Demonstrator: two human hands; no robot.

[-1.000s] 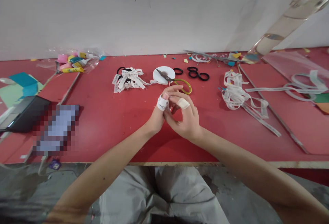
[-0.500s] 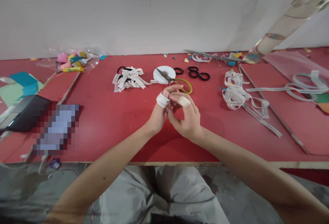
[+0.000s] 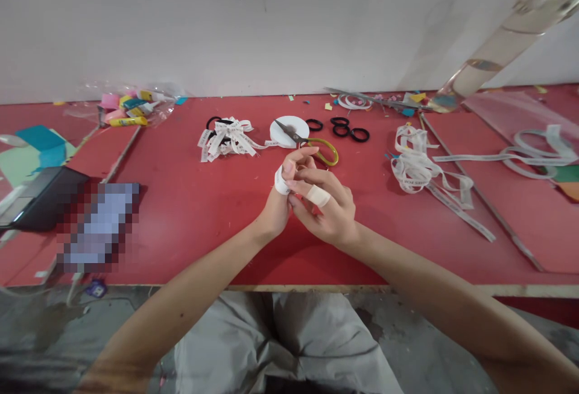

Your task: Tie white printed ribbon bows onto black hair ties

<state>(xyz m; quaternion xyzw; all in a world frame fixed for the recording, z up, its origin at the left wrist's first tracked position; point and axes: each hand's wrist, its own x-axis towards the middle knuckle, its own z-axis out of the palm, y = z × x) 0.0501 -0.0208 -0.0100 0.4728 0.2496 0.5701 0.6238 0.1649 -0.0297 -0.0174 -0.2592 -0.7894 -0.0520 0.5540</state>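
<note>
The likeliest trouble is the white ribbon band [image 3: 281, 181] slackening or sliding up over the tip of your left thumb, which would probably come from lifting a layer with your right fingers while nothing pins the rest. Pulling too hard could instead bunch the turns or twist the ribbon. The pale strip [image 3: 318, 196] on one of your right fingers may also snag an edge as it rubs past. Just beyond your fingers, the handle of the scissors [image 3: 299, 139] is close enough to be knocked by a careless push forward, which could drag the white disc [image 3: 278, 134] beneath the blades. The band itself sits around your left thumb, above the red table [image 3: 190, 219]; it looks flat and smooth, wrapped snugly, with its lettering hardly readable from here and its loose end not visible. Your left hand [image 3: 275, 208] has the thumb raised inside the band and its other fingers partly hidden, so how far they are curled you cannot tell. Your right hand [image 3: 333, 210] is loosely curled, a gap showing between thumb and forefinger, the fingertips meeting your left hand beside the band; whether they pinch the ribbon is unclear.
</note>
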